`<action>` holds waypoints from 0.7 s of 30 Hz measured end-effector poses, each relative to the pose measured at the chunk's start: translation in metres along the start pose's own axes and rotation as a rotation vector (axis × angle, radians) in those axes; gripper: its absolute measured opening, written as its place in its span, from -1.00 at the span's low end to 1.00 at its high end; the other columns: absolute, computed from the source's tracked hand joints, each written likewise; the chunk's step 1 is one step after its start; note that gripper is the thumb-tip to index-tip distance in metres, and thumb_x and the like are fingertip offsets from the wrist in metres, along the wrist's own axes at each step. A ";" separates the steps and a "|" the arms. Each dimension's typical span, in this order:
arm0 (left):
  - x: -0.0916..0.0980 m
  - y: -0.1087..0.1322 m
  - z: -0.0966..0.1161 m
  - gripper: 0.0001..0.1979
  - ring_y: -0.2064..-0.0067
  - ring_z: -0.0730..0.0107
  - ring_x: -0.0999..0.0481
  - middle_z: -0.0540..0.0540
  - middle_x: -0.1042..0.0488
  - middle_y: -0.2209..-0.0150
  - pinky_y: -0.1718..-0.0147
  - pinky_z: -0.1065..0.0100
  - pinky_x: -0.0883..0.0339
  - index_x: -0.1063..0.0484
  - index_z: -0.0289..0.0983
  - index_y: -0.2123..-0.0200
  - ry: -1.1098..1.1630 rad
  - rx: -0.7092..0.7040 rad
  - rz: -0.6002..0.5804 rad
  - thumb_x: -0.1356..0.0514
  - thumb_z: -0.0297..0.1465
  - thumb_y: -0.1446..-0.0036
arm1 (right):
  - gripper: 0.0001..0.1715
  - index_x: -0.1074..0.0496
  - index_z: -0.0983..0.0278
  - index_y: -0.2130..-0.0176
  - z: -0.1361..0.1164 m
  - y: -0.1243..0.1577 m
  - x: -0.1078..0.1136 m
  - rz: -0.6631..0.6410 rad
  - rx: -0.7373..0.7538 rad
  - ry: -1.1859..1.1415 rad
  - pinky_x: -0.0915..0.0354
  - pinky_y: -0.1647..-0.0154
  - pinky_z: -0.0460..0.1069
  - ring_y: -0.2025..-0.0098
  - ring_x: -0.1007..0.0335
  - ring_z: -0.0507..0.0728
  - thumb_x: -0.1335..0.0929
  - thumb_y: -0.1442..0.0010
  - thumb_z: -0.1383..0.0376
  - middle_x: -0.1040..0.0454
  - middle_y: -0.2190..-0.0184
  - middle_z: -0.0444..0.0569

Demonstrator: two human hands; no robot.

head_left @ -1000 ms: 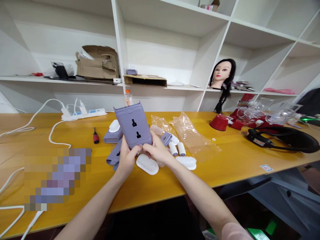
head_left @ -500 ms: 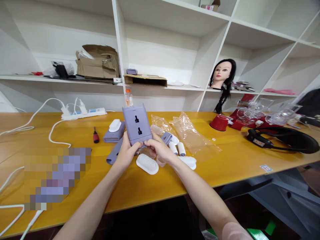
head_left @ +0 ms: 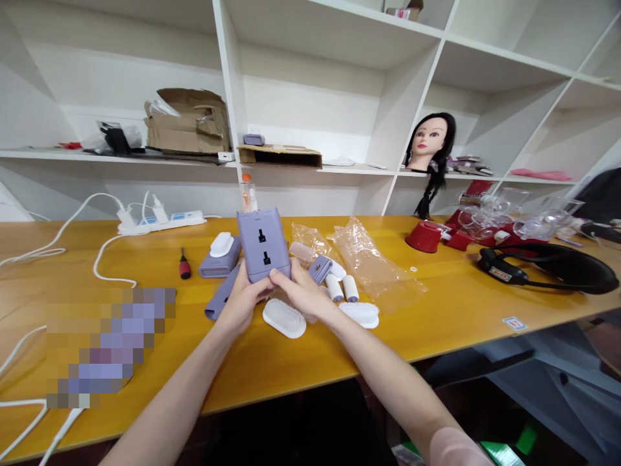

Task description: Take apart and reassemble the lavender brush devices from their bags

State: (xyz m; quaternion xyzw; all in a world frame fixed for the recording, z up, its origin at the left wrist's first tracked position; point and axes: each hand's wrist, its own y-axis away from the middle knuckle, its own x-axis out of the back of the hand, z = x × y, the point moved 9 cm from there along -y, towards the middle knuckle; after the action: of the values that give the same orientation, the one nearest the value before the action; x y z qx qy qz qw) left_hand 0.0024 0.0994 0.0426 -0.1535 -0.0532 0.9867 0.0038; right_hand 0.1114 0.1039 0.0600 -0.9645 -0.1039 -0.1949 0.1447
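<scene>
Left hand [head_left: 241,304] and right hand [head_left: 301,294] clamped on the bottom of an upright purple casing [head_left: 262,243]
Fingers and thumbs of both hands close round the casing's lower end, holding it just above the yellow table [head_left: 436,310], its face with two dark slots turned toward the camera; beneath the hands lies a white oval brush head [head_left: 284,319], a second brush head [head_left: 359,314] and two small white rollers [head_left: 342,288] lie to the right beside crumpled plastic bags [head_left: 373,262], and a purple part with a white pad [head_left: 220,255] and a screwdriver [head_left: 183,265] lie to the left
</scene>
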 end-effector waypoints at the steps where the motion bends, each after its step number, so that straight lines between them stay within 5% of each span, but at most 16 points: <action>1: 0.000 0.000 0.000 -0.44 0.23 0.38 -0.45 -0.02 -0.43 0.17 0.33 0.38 -0.36 -0.25 -0.16 0.08 0.005 0.001 0.000 -0.29 -0.44 0.22 | -0.41 -0.21 0.27 0.01 -0.001 0.000 0.001 0.000 -0.002 0.015 -0.17 -0.03 0.14 -0.03 -0.28 0.22 -0.24 -0.13 -0.08 -0.37 0.03 0.12; 10: -0.003 -0.002 0.004 -0.40 0.06 0.22 -0.44 -0.12 -0.44 0.07 0.15 0.24 -0.36 -0.26 -0.21 0.03 -0.014 -0.087 -0.036 -0.33 -0.41 0.22 | -0.36 -0.24 0.21 0.04 -0.001 0.001 0.007 0.023 -0.031 0.074 -0.16 -0.02 0.19 -0.01 -0.32 0.29 -0.15 -0.12 -0.18 -0.42 0.08 0.12; 21: 0.000 -0.003 0.000 -0.43 0.16 0.25 -0.48 -0.11 -0.48 0.17 0.18 0.26 -0.34 -0.31 -0.27 0.11 0.004 -0.075 -0.017 -0.35 -0.45 0.28 | -0.26 -0.25 0.26 0.07 0.003 0.006 0.010 0.069 -0.092 0.265 -0.22 0.16 0.21 0.13 -0.38 0.37 -0.09 -0.10 -0.25 -0.46 0.18 0.21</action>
State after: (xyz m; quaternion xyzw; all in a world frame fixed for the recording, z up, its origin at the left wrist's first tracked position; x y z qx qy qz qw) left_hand 0.0026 0.1028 0.0435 -0.1550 -0.0916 0.9836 0.0068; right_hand 0.1224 0.1009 0.0604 -0.9390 -0.0416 -0.3197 0.1196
